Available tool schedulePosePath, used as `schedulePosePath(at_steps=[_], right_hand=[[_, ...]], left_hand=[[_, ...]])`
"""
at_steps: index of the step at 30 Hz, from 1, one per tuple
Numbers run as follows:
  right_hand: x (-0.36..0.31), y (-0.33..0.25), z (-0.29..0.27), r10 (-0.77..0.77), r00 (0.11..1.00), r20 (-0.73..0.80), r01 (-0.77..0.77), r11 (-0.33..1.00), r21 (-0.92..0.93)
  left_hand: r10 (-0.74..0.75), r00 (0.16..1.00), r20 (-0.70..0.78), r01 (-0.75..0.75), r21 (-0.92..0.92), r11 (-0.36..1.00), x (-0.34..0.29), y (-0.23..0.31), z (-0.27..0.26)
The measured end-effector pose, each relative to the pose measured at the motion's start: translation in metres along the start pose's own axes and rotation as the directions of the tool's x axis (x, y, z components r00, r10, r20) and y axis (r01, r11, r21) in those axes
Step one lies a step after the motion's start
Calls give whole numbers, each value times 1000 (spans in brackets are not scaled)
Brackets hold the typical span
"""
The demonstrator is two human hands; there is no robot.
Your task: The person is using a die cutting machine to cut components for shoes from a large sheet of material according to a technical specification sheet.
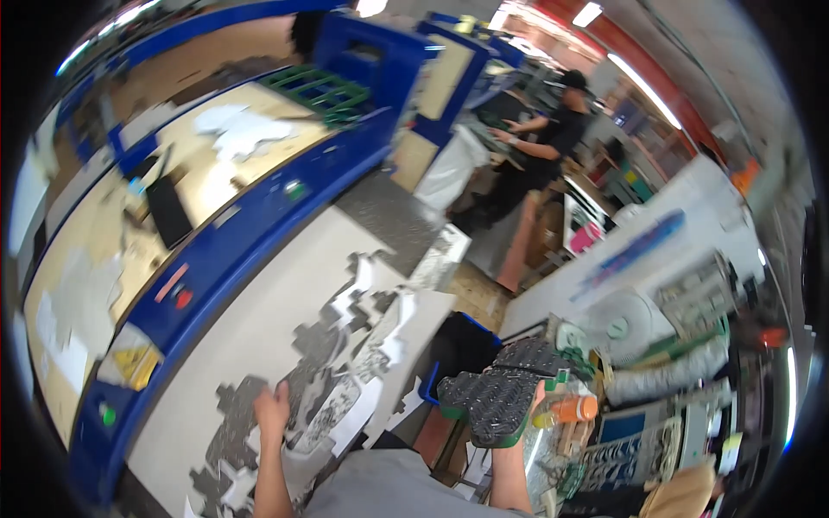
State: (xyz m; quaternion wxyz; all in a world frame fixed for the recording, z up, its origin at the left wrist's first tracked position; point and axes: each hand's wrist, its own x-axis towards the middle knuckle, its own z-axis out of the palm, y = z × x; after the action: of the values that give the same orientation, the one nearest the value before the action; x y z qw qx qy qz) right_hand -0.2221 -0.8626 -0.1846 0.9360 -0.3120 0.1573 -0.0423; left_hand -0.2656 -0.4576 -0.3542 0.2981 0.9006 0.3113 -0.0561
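Note:
My left hand (272, 407) rests over a pale sheet (285, 285) on the blue machine's front table, beside its jagged cut-outs. Its thumb points up; the other fingers are mostly hidden, so I cannot tell whether they pinch the sheet. Held in my right hand (522, 423) is a cutting die (492, 393) with a dark, speckled, wavy face and green sides. It is tilted to the right of the table, and my fingers reach around its right side. White and grey offcut strips (354, 406) lie between my hands.
A blue press (345, 151) with a wooden bed stands at left, carrying white scraps (242, 129) and a black flat object (167, 211). At right are a white fan (622, 324), an orange-capped bottle (574, 408) and stacked dies (630, 462). A co-worker (553, 138) stands farther back.

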Motion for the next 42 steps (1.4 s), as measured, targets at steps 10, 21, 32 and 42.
schedulePosePath(at_steps=[10,21,32,42], right_hand=[[115,7,-42,715,454,532,-438,699,-565],[33,161,193,780,25,625,664,455,-594],[-123,405,228,892,-250,376,953,296,-69],[-162,476,222,730,-379,568,913,396,101]], left_hand=[[-94,846,-525,66,-72,995,-97,-46,-103],[-517,505,-692,621,-125,774,-217,-238,-144],[-566,661,-492,275,-543,794,-258,-251,-181],[-169,880,-445,180,-19,984,-212,-263,-159]])
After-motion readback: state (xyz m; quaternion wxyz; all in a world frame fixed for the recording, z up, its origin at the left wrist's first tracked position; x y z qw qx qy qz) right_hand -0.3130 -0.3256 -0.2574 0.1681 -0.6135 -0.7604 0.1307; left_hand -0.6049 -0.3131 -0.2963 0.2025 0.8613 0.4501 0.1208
